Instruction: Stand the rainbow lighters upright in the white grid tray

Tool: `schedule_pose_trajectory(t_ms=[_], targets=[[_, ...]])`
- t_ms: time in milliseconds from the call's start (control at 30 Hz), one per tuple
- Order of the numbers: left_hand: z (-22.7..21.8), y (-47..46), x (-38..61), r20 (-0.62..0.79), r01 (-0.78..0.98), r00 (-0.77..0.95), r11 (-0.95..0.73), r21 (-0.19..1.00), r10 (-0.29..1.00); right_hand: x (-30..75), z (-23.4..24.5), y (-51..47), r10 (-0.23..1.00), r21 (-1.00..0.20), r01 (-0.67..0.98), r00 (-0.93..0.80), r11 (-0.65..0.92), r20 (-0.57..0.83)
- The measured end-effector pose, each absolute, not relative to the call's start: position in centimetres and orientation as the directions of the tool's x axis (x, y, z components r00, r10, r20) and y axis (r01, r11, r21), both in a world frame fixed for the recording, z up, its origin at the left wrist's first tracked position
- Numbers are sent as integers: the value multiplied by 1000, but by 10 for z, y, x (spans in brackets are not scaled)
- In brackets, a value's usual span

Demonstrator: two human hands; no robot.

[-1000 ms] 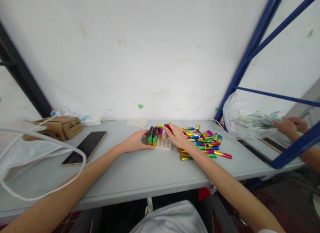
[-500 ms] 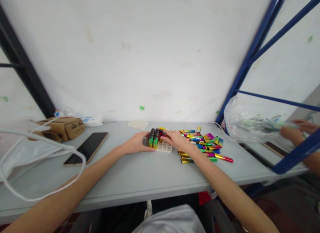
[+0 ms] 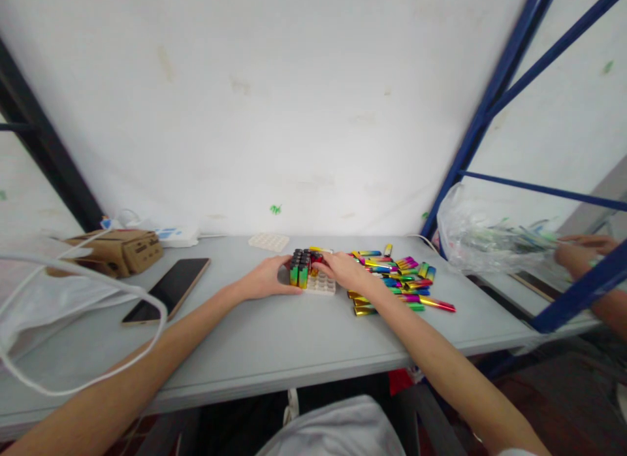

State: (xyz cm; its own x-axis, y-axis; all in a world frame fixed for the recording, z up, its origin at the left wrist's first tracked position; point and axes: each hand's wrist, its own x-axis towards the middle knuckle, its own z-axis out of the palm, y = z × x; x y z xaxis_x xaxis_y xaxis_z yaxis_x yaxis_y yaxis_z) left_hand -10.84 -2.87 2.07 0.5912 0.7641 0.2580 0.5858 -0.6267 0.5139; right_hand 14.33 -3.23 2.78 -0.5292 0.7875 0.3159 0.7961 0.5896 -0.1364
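A white tray with round holes (image 3: pixel 322 285) lies on the table in front of me. Shiny tubes (image 3: pixel 298 273), shaded green to yellow with dark tops, stand upright in rows in its left part. My left hand (image 3: pixel 267 277) is curled round the left side of these tubes, thumb at the front corner and fingers behind. Over the back right of the tray, my right hand (image 3: pixel 339 270) has its fingers closed on a reddish tube (image 3: pixel 316 265), mostly hidden by the fingers. Right beside that hand is a loose pile of shiny multicoloured tubes (image 3: pixel 404 281).
Behind the tray lies another white holed sheet (image 3: pixel 269 241). A phone (image 3: pixel 169 291), cardboard box (image 3: pixel 132 250) and white cable (image 3: pixel 147 299) are at left. At right stand a blue rack post (image 3: pixel 475 142) and a plastic bag (image 3: pixel 482 237), near another person's hands (image 3: pixel 580 253).
The view has shifted slightly. My right fingers have settled a little lower over the tray, while my left hand keeps its place. The other person's hands at right have moved.
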Motion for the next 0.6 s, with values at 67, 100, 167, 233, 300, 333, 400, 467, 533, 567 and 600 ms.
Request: schedule_pose_trajectory(t_ms=[67,100,167,233,300,333,400,467,533,567,600], targets=[[21,-29,-109,260,593,585,-623,510,769,139,25,-33,803,-127,816,-504,563,318],[21,-29,-109,257,600,581,-620,506,772,138,24,-33,805,-127,818,-503,561,315],[21,-29,-109,251,617,574,-613,494,780,142,25,-33,790,-153,792,-531,592,308],[21,-29,-109,249,625,569,-609,489,784,152,27,-32,759,-204,740,-572,641,310],[22,-29,-109,247,625,565,-604,494,787,167,30,-27,742,-243,710,-571,661,351],[22,-29,-109,247,625,564,-602,497,788,176,30,-23,744,-250,714,-546,654,386],[22,-29,-108,245,626,563,-601,497,789,196,31,-13,755,-252,750,-457,611,469],[22,-29,-108,245,630,559,-598,495,792,220,30,0,768,-257,797,-355,547,532],[22,-29,-108,247,630,559,-599,495,792,244,28,11,787,-254,850,-261,462,559],[22,-29,-108,248,628,560,-601,494,790,256,26,15,807,-247,876,-227,413,544],[22,-29,-109,250,626,563,-604,493,788,266,24,18,834,-237,901,-203,364,513]])
